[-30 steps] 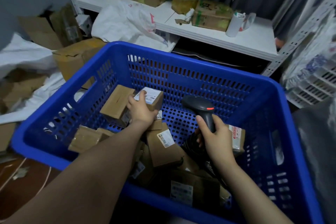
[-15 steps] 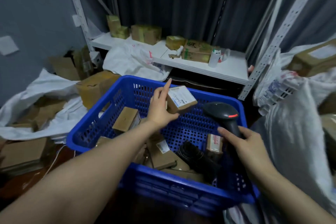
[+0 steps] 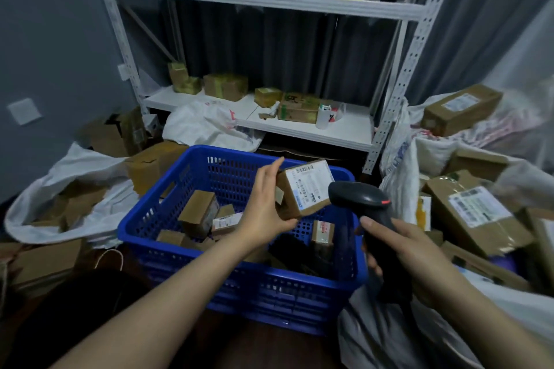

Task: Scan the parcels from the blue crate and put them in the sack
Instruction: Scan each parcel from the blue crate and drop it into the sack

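My left hand holds a small brown parcel above the blue crate, its white label turned towards the scanner. My right hand grips a black barcode scanner, whose head sits just right of the parcel's label. Several more small cardboard parcels lie in the crate. A white sack with labelled parcels in it stands open to the right of the crate.
A white metal shelf rack with boxes and a cup stands behind the crate. Another white sack with cardboard boxes lies on the floor at the left. A loose box sits by the crate's left corner.
My left hand lifted the parcel out of the crate and raised it beside the scanner. My right hand brought the scanner up. The camera view tilted upward and back.
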